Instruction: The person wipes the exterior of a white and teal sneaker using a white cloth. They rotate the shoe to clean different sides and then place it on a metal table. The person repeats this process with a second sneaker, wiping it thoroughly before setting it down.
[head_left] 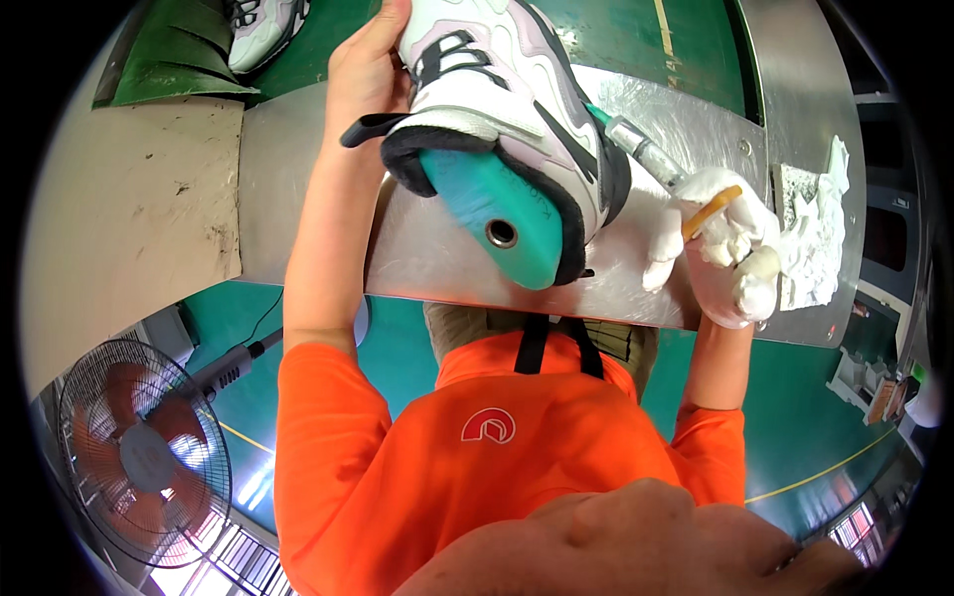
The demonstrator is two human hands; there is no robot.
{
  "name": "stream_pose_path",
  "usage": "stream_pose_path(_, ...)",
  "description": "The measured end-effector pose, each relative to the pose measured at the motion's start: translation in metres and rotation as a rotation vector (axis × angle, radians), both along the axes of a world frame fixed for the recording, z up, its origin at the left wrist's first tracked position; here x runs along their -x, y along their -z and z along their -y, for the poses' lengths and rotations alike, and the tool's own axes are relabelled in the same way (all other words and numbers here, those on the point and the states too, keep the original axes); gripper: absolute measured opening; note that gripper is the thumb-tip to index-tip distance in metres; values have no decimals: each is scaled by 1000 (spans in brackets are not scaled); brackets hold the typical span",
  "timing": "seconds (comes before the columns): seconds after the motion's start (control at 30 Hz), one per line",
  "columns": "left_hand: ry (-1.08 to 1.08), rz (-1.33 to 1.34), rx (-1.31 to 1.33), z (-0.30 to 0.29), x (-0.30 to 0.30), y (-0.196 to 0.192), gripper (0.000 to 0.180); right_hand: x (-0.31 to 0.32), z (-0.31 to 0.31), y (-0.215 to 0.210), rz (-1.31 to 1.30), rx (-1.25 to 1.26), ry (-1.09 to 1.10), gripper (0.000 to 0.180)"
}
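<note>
A white, lilac and black sneaker (477, 99) is tilted over the metal worktop, its heel toward me. A turquoise shoe last (497, 219) with a round metal-rimmed hole fills its opening. My bare left hand (373, 65) grips the shoe along its left side near the front; some fingers are hidden behind it. My right hand (720, 243), in a white glove, is closed around a slim tool (646, 149) with a silvery, partly clear barrel and a green end beside the sole. A tan stick-like piece (711, 212) shows between the gloved fingers; whether it belongs to the tool I cannot tell.
Crumpled white cloth or paper (817, 238) lies on the worktop's right. Another sneaker (263, 35) rests on the green belt (318, 40) at the far left, near a slit green flap (169, 65). A beige panel (139, 219) borders the left; a fan (144, 457) stands below.
</note>
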State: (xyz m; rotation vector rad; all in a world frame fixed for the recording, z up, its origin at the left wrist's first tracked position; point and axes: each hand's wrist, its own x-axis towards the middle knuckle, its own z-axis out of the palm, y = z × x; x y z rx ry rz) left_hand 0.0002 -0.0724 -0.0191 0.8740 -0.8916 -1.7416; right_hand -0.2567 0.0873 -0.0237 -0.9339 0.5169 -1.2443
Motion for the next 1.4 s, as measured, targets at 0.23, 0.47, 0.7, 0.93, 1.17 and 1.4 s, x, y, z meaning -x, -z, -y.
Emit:
stream_pose_path(0.23,-140,87,147,-1,0,1,41,16,-11,7,52,77,80,63)
stream_pose_path(0.47,-16,224,658,-55,64,-66,51,53,-26,-43,-184,222,696,41)
stream_pose_path(0.7,115,404,941,-114,119,-87,87,38,-42,-121,-594,269,1030,42)
stream_pose_path(0.93,145,384,1050,-145,146,-85,91,0,-31,-147,-1365,348,1287,50)
stream_pose_path(1.17,18,508,1326,-150,151,-79,94,11,-31,-145,-1829,159,1244,47)
stream_pose_path(1.4,59,552,1439,-134,141,-83,72,55,-60,-127,-1752,353,1473,50)
